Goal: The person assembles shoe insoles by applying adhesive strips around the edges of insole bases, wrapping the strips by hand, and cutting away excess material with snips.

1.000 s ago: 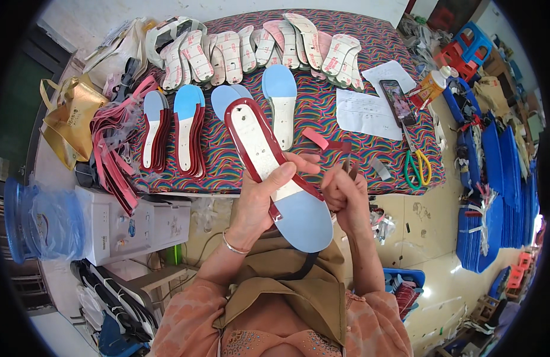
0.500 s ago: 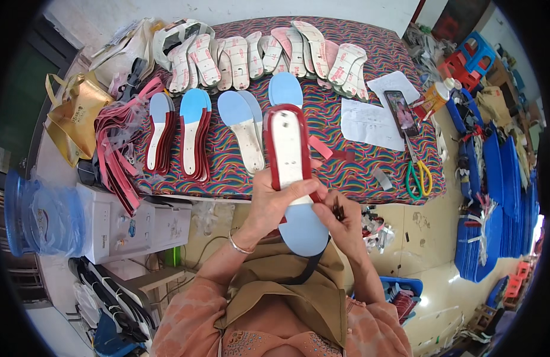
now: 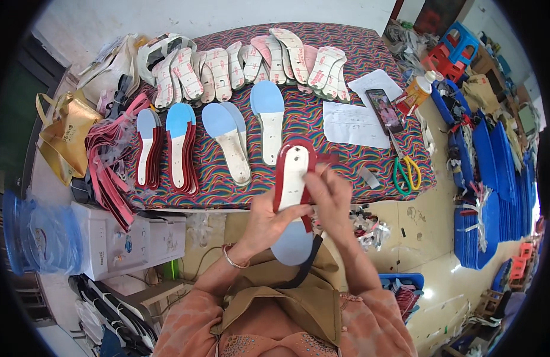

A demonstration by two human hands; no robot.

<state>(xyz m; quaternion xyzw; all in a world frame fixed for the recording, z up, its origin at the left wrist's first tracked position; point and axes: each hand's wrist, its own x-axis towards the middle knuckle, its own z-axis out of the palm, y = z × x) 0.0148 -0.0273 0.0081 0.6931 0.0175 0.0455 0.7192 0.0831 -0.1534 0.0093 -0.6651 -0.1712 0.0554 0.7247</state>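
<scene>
Above my lap I hold an insole (image 3: 295, 178), white with a blue forefoot and a dark red strip (image 3: 281, 184) around its heel and sides. My left hand (image 3: 269, 220) grips its middle from the left, thumb across the white face. My right hand (image 3: 328, 196) is closed at its right edge, fingers pinched on the red edging; motion blurs the fingertips. Beyond the held piece, a plain white-and-blue insole (image 3: 268, 119) lies on the table. Farther left are another plain pair (image 3: 230, 143) and two stacks of red-edged insoles (image 3: 178, 152) (image 3: 146, 143).
Printed white insoles (image 3: 217, 74) line the back of the patterned table (image 3: 310, 128). Pink and red strips (image 3: 111, 154) hang off its left side. At right lie papers (image 3: 355, 125), a phone (image 3: 385, 110), scissors (image 3: 406, 172) and a bottle (image 3: 416, 92). Blue bins (image 3: 495, 160) stand beyond.
My right hand has moved up from the forefoot to the heel half's right edge. A small dark metal thing at that hand is out of sight now. The insole sits lower in view.
</scene>
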